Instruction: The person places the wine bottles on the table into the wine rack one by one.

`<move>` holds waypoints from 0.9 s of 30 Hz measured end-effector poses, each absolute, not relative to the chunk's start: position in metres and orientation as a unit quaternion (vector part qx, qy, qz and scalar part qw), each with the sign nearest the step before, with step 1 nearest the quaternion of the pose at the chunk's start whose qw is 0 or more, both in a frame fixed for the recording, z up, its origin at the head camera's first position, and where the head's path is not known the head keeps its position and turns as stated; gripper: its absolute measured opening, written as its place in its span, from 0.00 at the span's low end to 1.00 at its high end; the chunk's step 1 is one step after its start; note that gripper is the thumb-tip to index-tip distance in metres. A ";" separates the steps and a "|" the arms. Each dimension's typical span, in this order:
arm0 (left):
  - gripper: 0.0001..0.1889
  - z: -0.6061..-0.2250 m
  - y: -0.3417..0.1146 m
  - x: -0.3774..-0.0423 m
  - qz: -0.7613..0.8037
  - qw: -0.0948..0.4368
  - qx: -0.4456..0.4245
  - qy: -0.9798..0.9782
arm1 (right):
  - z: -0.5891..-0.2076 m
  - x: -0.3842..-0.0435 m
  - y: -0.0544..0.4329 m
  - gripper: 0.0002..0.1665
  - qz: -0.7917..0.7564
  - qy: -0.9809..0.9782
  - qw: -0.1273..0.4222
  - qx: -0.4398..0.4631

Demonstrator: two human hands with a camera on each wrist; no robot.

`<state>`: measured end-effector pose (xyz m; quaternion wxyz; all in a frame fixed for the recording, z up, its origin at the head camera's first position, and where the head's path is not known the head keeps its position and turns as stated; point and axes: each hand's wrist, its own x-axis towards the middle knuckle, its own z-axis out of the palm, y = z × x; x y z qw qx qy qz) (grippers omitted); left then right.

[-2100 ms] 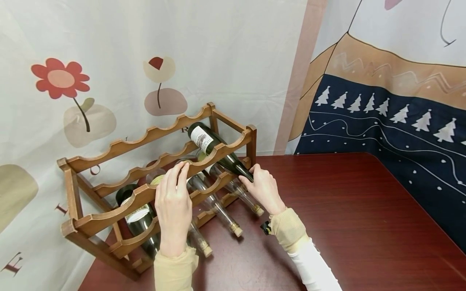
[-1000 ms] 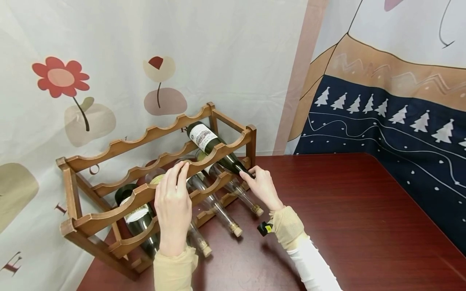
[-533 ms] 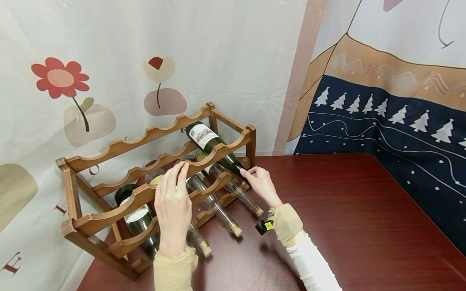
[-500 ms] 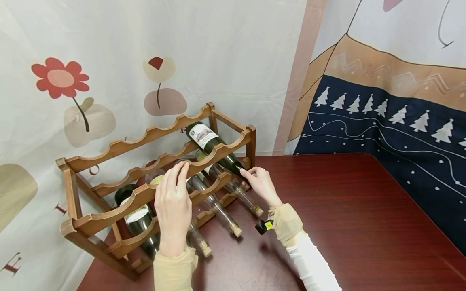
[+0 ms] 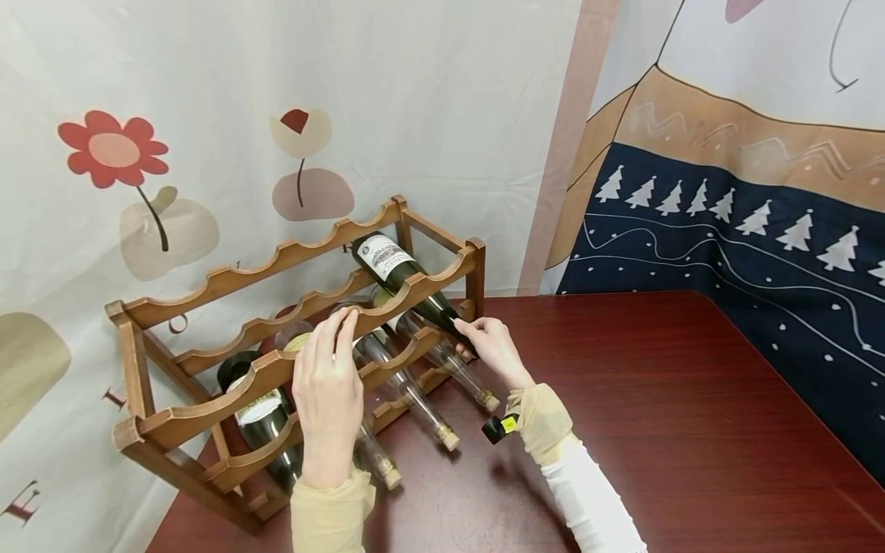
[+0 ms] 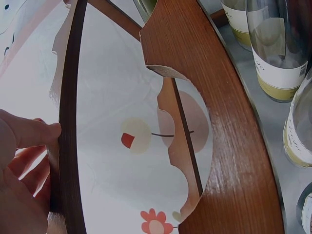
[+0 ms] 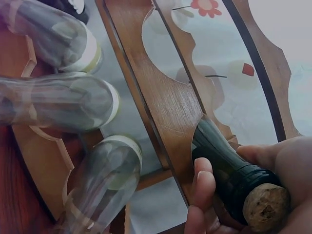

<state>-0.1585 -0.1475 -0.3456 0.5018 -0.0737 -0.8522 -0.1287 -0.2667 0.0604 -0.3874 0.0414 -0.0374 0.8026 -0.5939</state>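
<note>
A dark green wine bottle [image 5: 435, 307] with a white label lies tilted in the rightmost top slot of the wooden wine rack [image 5: 173, 426], neck forward and down. My right hand [image 5: 494, 349] grips its neck; in the right wrist view a cork [image 7: 266, 207] sticks out past the fingers [image 7: 204, 185]. My left hand [image 5: 328, 384] holds the rack's top front rail; the left wrist view has the thumb [image 6: 51, 131] on one side of the rail [image 6: 68, 146] and the other fingers behind it.
Clear corked bottles [image 5: 415, 399] lie in the tier below, necks jutting out over the red-brown table [image 5: 622, 399]. Another dark bottle [image 5: 266, 426] lies at the rack's left. A printed cloth [image 5: 449, 115] hangs close behind the rack.
The bottle has turned about its length, its label facing more upward, and its base has shifted slightly left. My right hand has moved a little down and left; the left hand stays put.
</note>
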 end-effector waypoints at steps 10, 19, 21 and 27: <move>0.27 -0.346 -0.147 -0.159 -0.130 0.502 -0.074 -0.852 | -0.389 -0.267 0.060 0.21 -0.617 0.785 0.052 -0.029; 0.27 -0.347 -0.144 -0.161 -0.136 0.518 -0.078 -0.841 | -0.387 -0.255 0.076 0.27 -0.485 0.872 -0.019 -0.058; 0.25 -0.347 -0.144 -0.162 -0.141 0.530 -0.079 -0.832 | -0.385 -0.249 0.082 0.29 -0.462 0.884 -0.045 -0.059; 0.18 -0.344 -0.130 -0.164 -0.159 0.573 -0.098 -0.798 | -0.384 -0.232 0.107 0.29 -0.389 0.912 -0.119 -0.053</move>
